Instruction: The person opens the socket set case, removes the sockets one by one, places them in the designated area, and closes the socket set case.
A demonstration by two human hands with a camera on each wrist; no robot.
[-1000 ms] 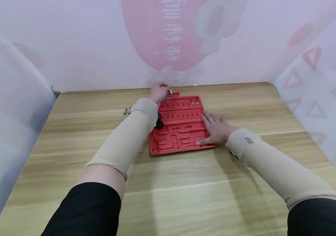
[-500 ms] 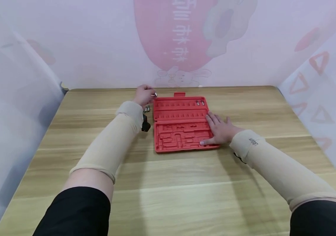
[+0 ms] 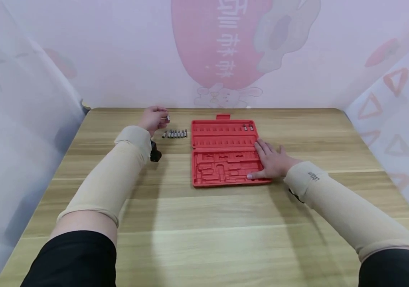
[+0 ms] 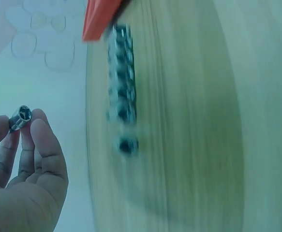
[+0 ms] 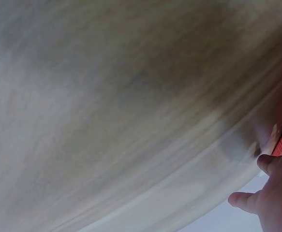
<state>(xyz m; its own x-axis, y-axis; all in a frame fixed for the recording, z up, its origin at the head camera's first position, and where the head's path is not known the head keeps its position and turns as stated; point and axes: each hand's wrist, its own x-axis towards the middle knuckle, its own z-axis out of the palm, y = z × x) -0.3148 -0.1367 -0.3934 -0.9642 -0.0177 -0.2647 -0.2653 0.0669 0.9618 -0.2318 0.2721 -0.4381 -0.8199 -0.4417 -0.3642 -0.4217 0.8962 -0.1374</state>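
Observation:
My left hand point(image 3: 153, 119) pinches a small metal socket point(image 4: 22, 116) between thumb and fingers, its hollow end showing in the left wrist view. It is above the table's back left, just beyond a row of several metal sockets point(image 3: 174, 134) on the wood. An opened red socket case point(image 3: 226, 149) lies right of that row, its moulded slots facing up. Two sockets point(image 3: 248, 127) sit in the case's upper right slots. My right hand point(image 3: 273, 160) rests with spread fingers on the case's right edge, thumb on the lower right corner.
The wooden table point(image 3: 218, 231) ends at the back against a printed pale wall curtain point(image 3: 129, 56). More curtain hangs at both sides. A red latch tab point(image 3: 223, 116) sticks out from the case's back edge.
My left hand has moved left, from above the case's upper left corner to beyond the socket row, carrying the socket. The row has come into view. My right hand stays on the case.

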